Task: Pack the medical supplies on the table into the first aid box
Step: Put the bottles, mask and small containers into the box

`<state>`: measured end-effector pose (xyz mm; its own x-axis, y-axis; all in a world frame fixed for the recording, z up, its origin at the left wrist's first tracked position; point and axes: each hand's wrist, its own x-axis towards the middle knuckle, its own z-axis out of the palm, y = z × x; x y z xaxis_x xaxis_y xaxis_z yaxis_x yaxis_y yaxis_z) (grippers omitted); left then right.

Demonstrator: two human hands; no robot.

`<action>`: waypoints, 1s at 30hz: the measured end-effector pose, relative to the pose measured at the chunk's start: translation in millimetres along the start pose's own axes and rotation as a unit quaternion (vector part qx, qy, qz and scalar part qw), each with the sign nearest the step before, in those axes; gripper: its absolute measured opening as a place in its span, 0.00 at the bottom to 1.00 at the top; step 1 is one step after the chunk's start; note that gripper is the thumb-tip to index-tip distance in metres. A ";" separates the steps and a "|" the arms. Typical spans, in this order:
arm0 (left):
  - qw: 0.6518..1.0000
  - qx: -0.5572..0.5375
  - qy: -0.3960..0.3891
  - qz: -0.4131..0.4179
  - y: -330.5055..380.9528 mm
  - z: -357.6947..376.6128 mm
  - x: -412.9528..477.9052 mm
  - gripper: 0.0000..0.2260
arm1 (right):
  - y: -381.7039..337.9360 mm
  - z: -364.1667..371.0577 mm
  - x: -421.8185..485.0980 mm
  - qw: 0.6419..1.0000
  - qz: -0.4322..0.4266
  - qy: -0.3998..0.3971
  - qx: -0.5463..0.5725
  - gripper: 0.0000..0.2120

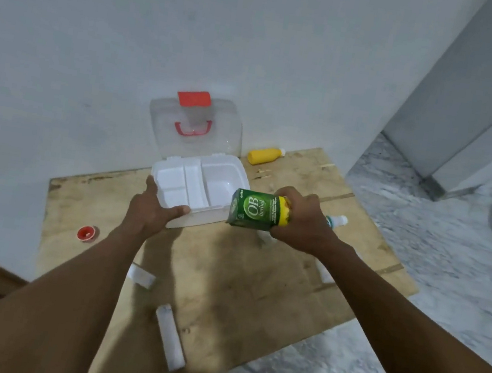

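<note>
Green carton in the air, right at the near right edge of the first aid box!
Right hand wraps its fingers round the yellow end; left hand grips the box's near-left corner. Looks light, stiff cardboard, likely to dent if squeezed, so hold across the flat sides. Yellow bottle waits on the surface.
</note>
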<state>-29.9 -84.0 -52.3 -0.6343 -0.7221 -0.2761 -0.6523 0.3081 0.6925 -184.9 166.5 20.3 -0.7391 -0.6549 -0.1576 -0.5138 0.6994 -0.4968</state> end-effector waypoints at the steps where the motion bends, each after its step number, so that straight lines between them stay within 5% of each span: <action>1: 1.000 -0.008 0.002 0.002 -1.1 -0.6 0.4 0.49 | -7.9 -2.3 6.3 1.000 0.006 0.010 0.011 0.32; 11: 1.000 -0.004 0.007 -0.010 -0.7 -2.1 3.0 0.52 | -55.2 -9.1 65.1 0.989 0.023 0.010 -0.147 0.34; 22: 0.998 -0.024 0.043 0.045 -14.3 -0.4 -0.4 0.50 | -70.9 32.8 123.3 0.959 -0.079 0.002 -0.272 0.27; 30: 0.994 -0.060 0.067 0.064 -14.7 2.8 -3.3 0.43 | -79.6 59.7 146.1 0.967 -0.120 -0.057 -0.217 0.29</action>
<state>-19.5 -84.4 -63.4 -0.6428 -0.7600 -0.0954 -0.5111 0.3328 0.7925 -226.0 -1.9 -14.1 -0.5361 -0.8229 -0.1880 -0.8169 0.5619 -0.1301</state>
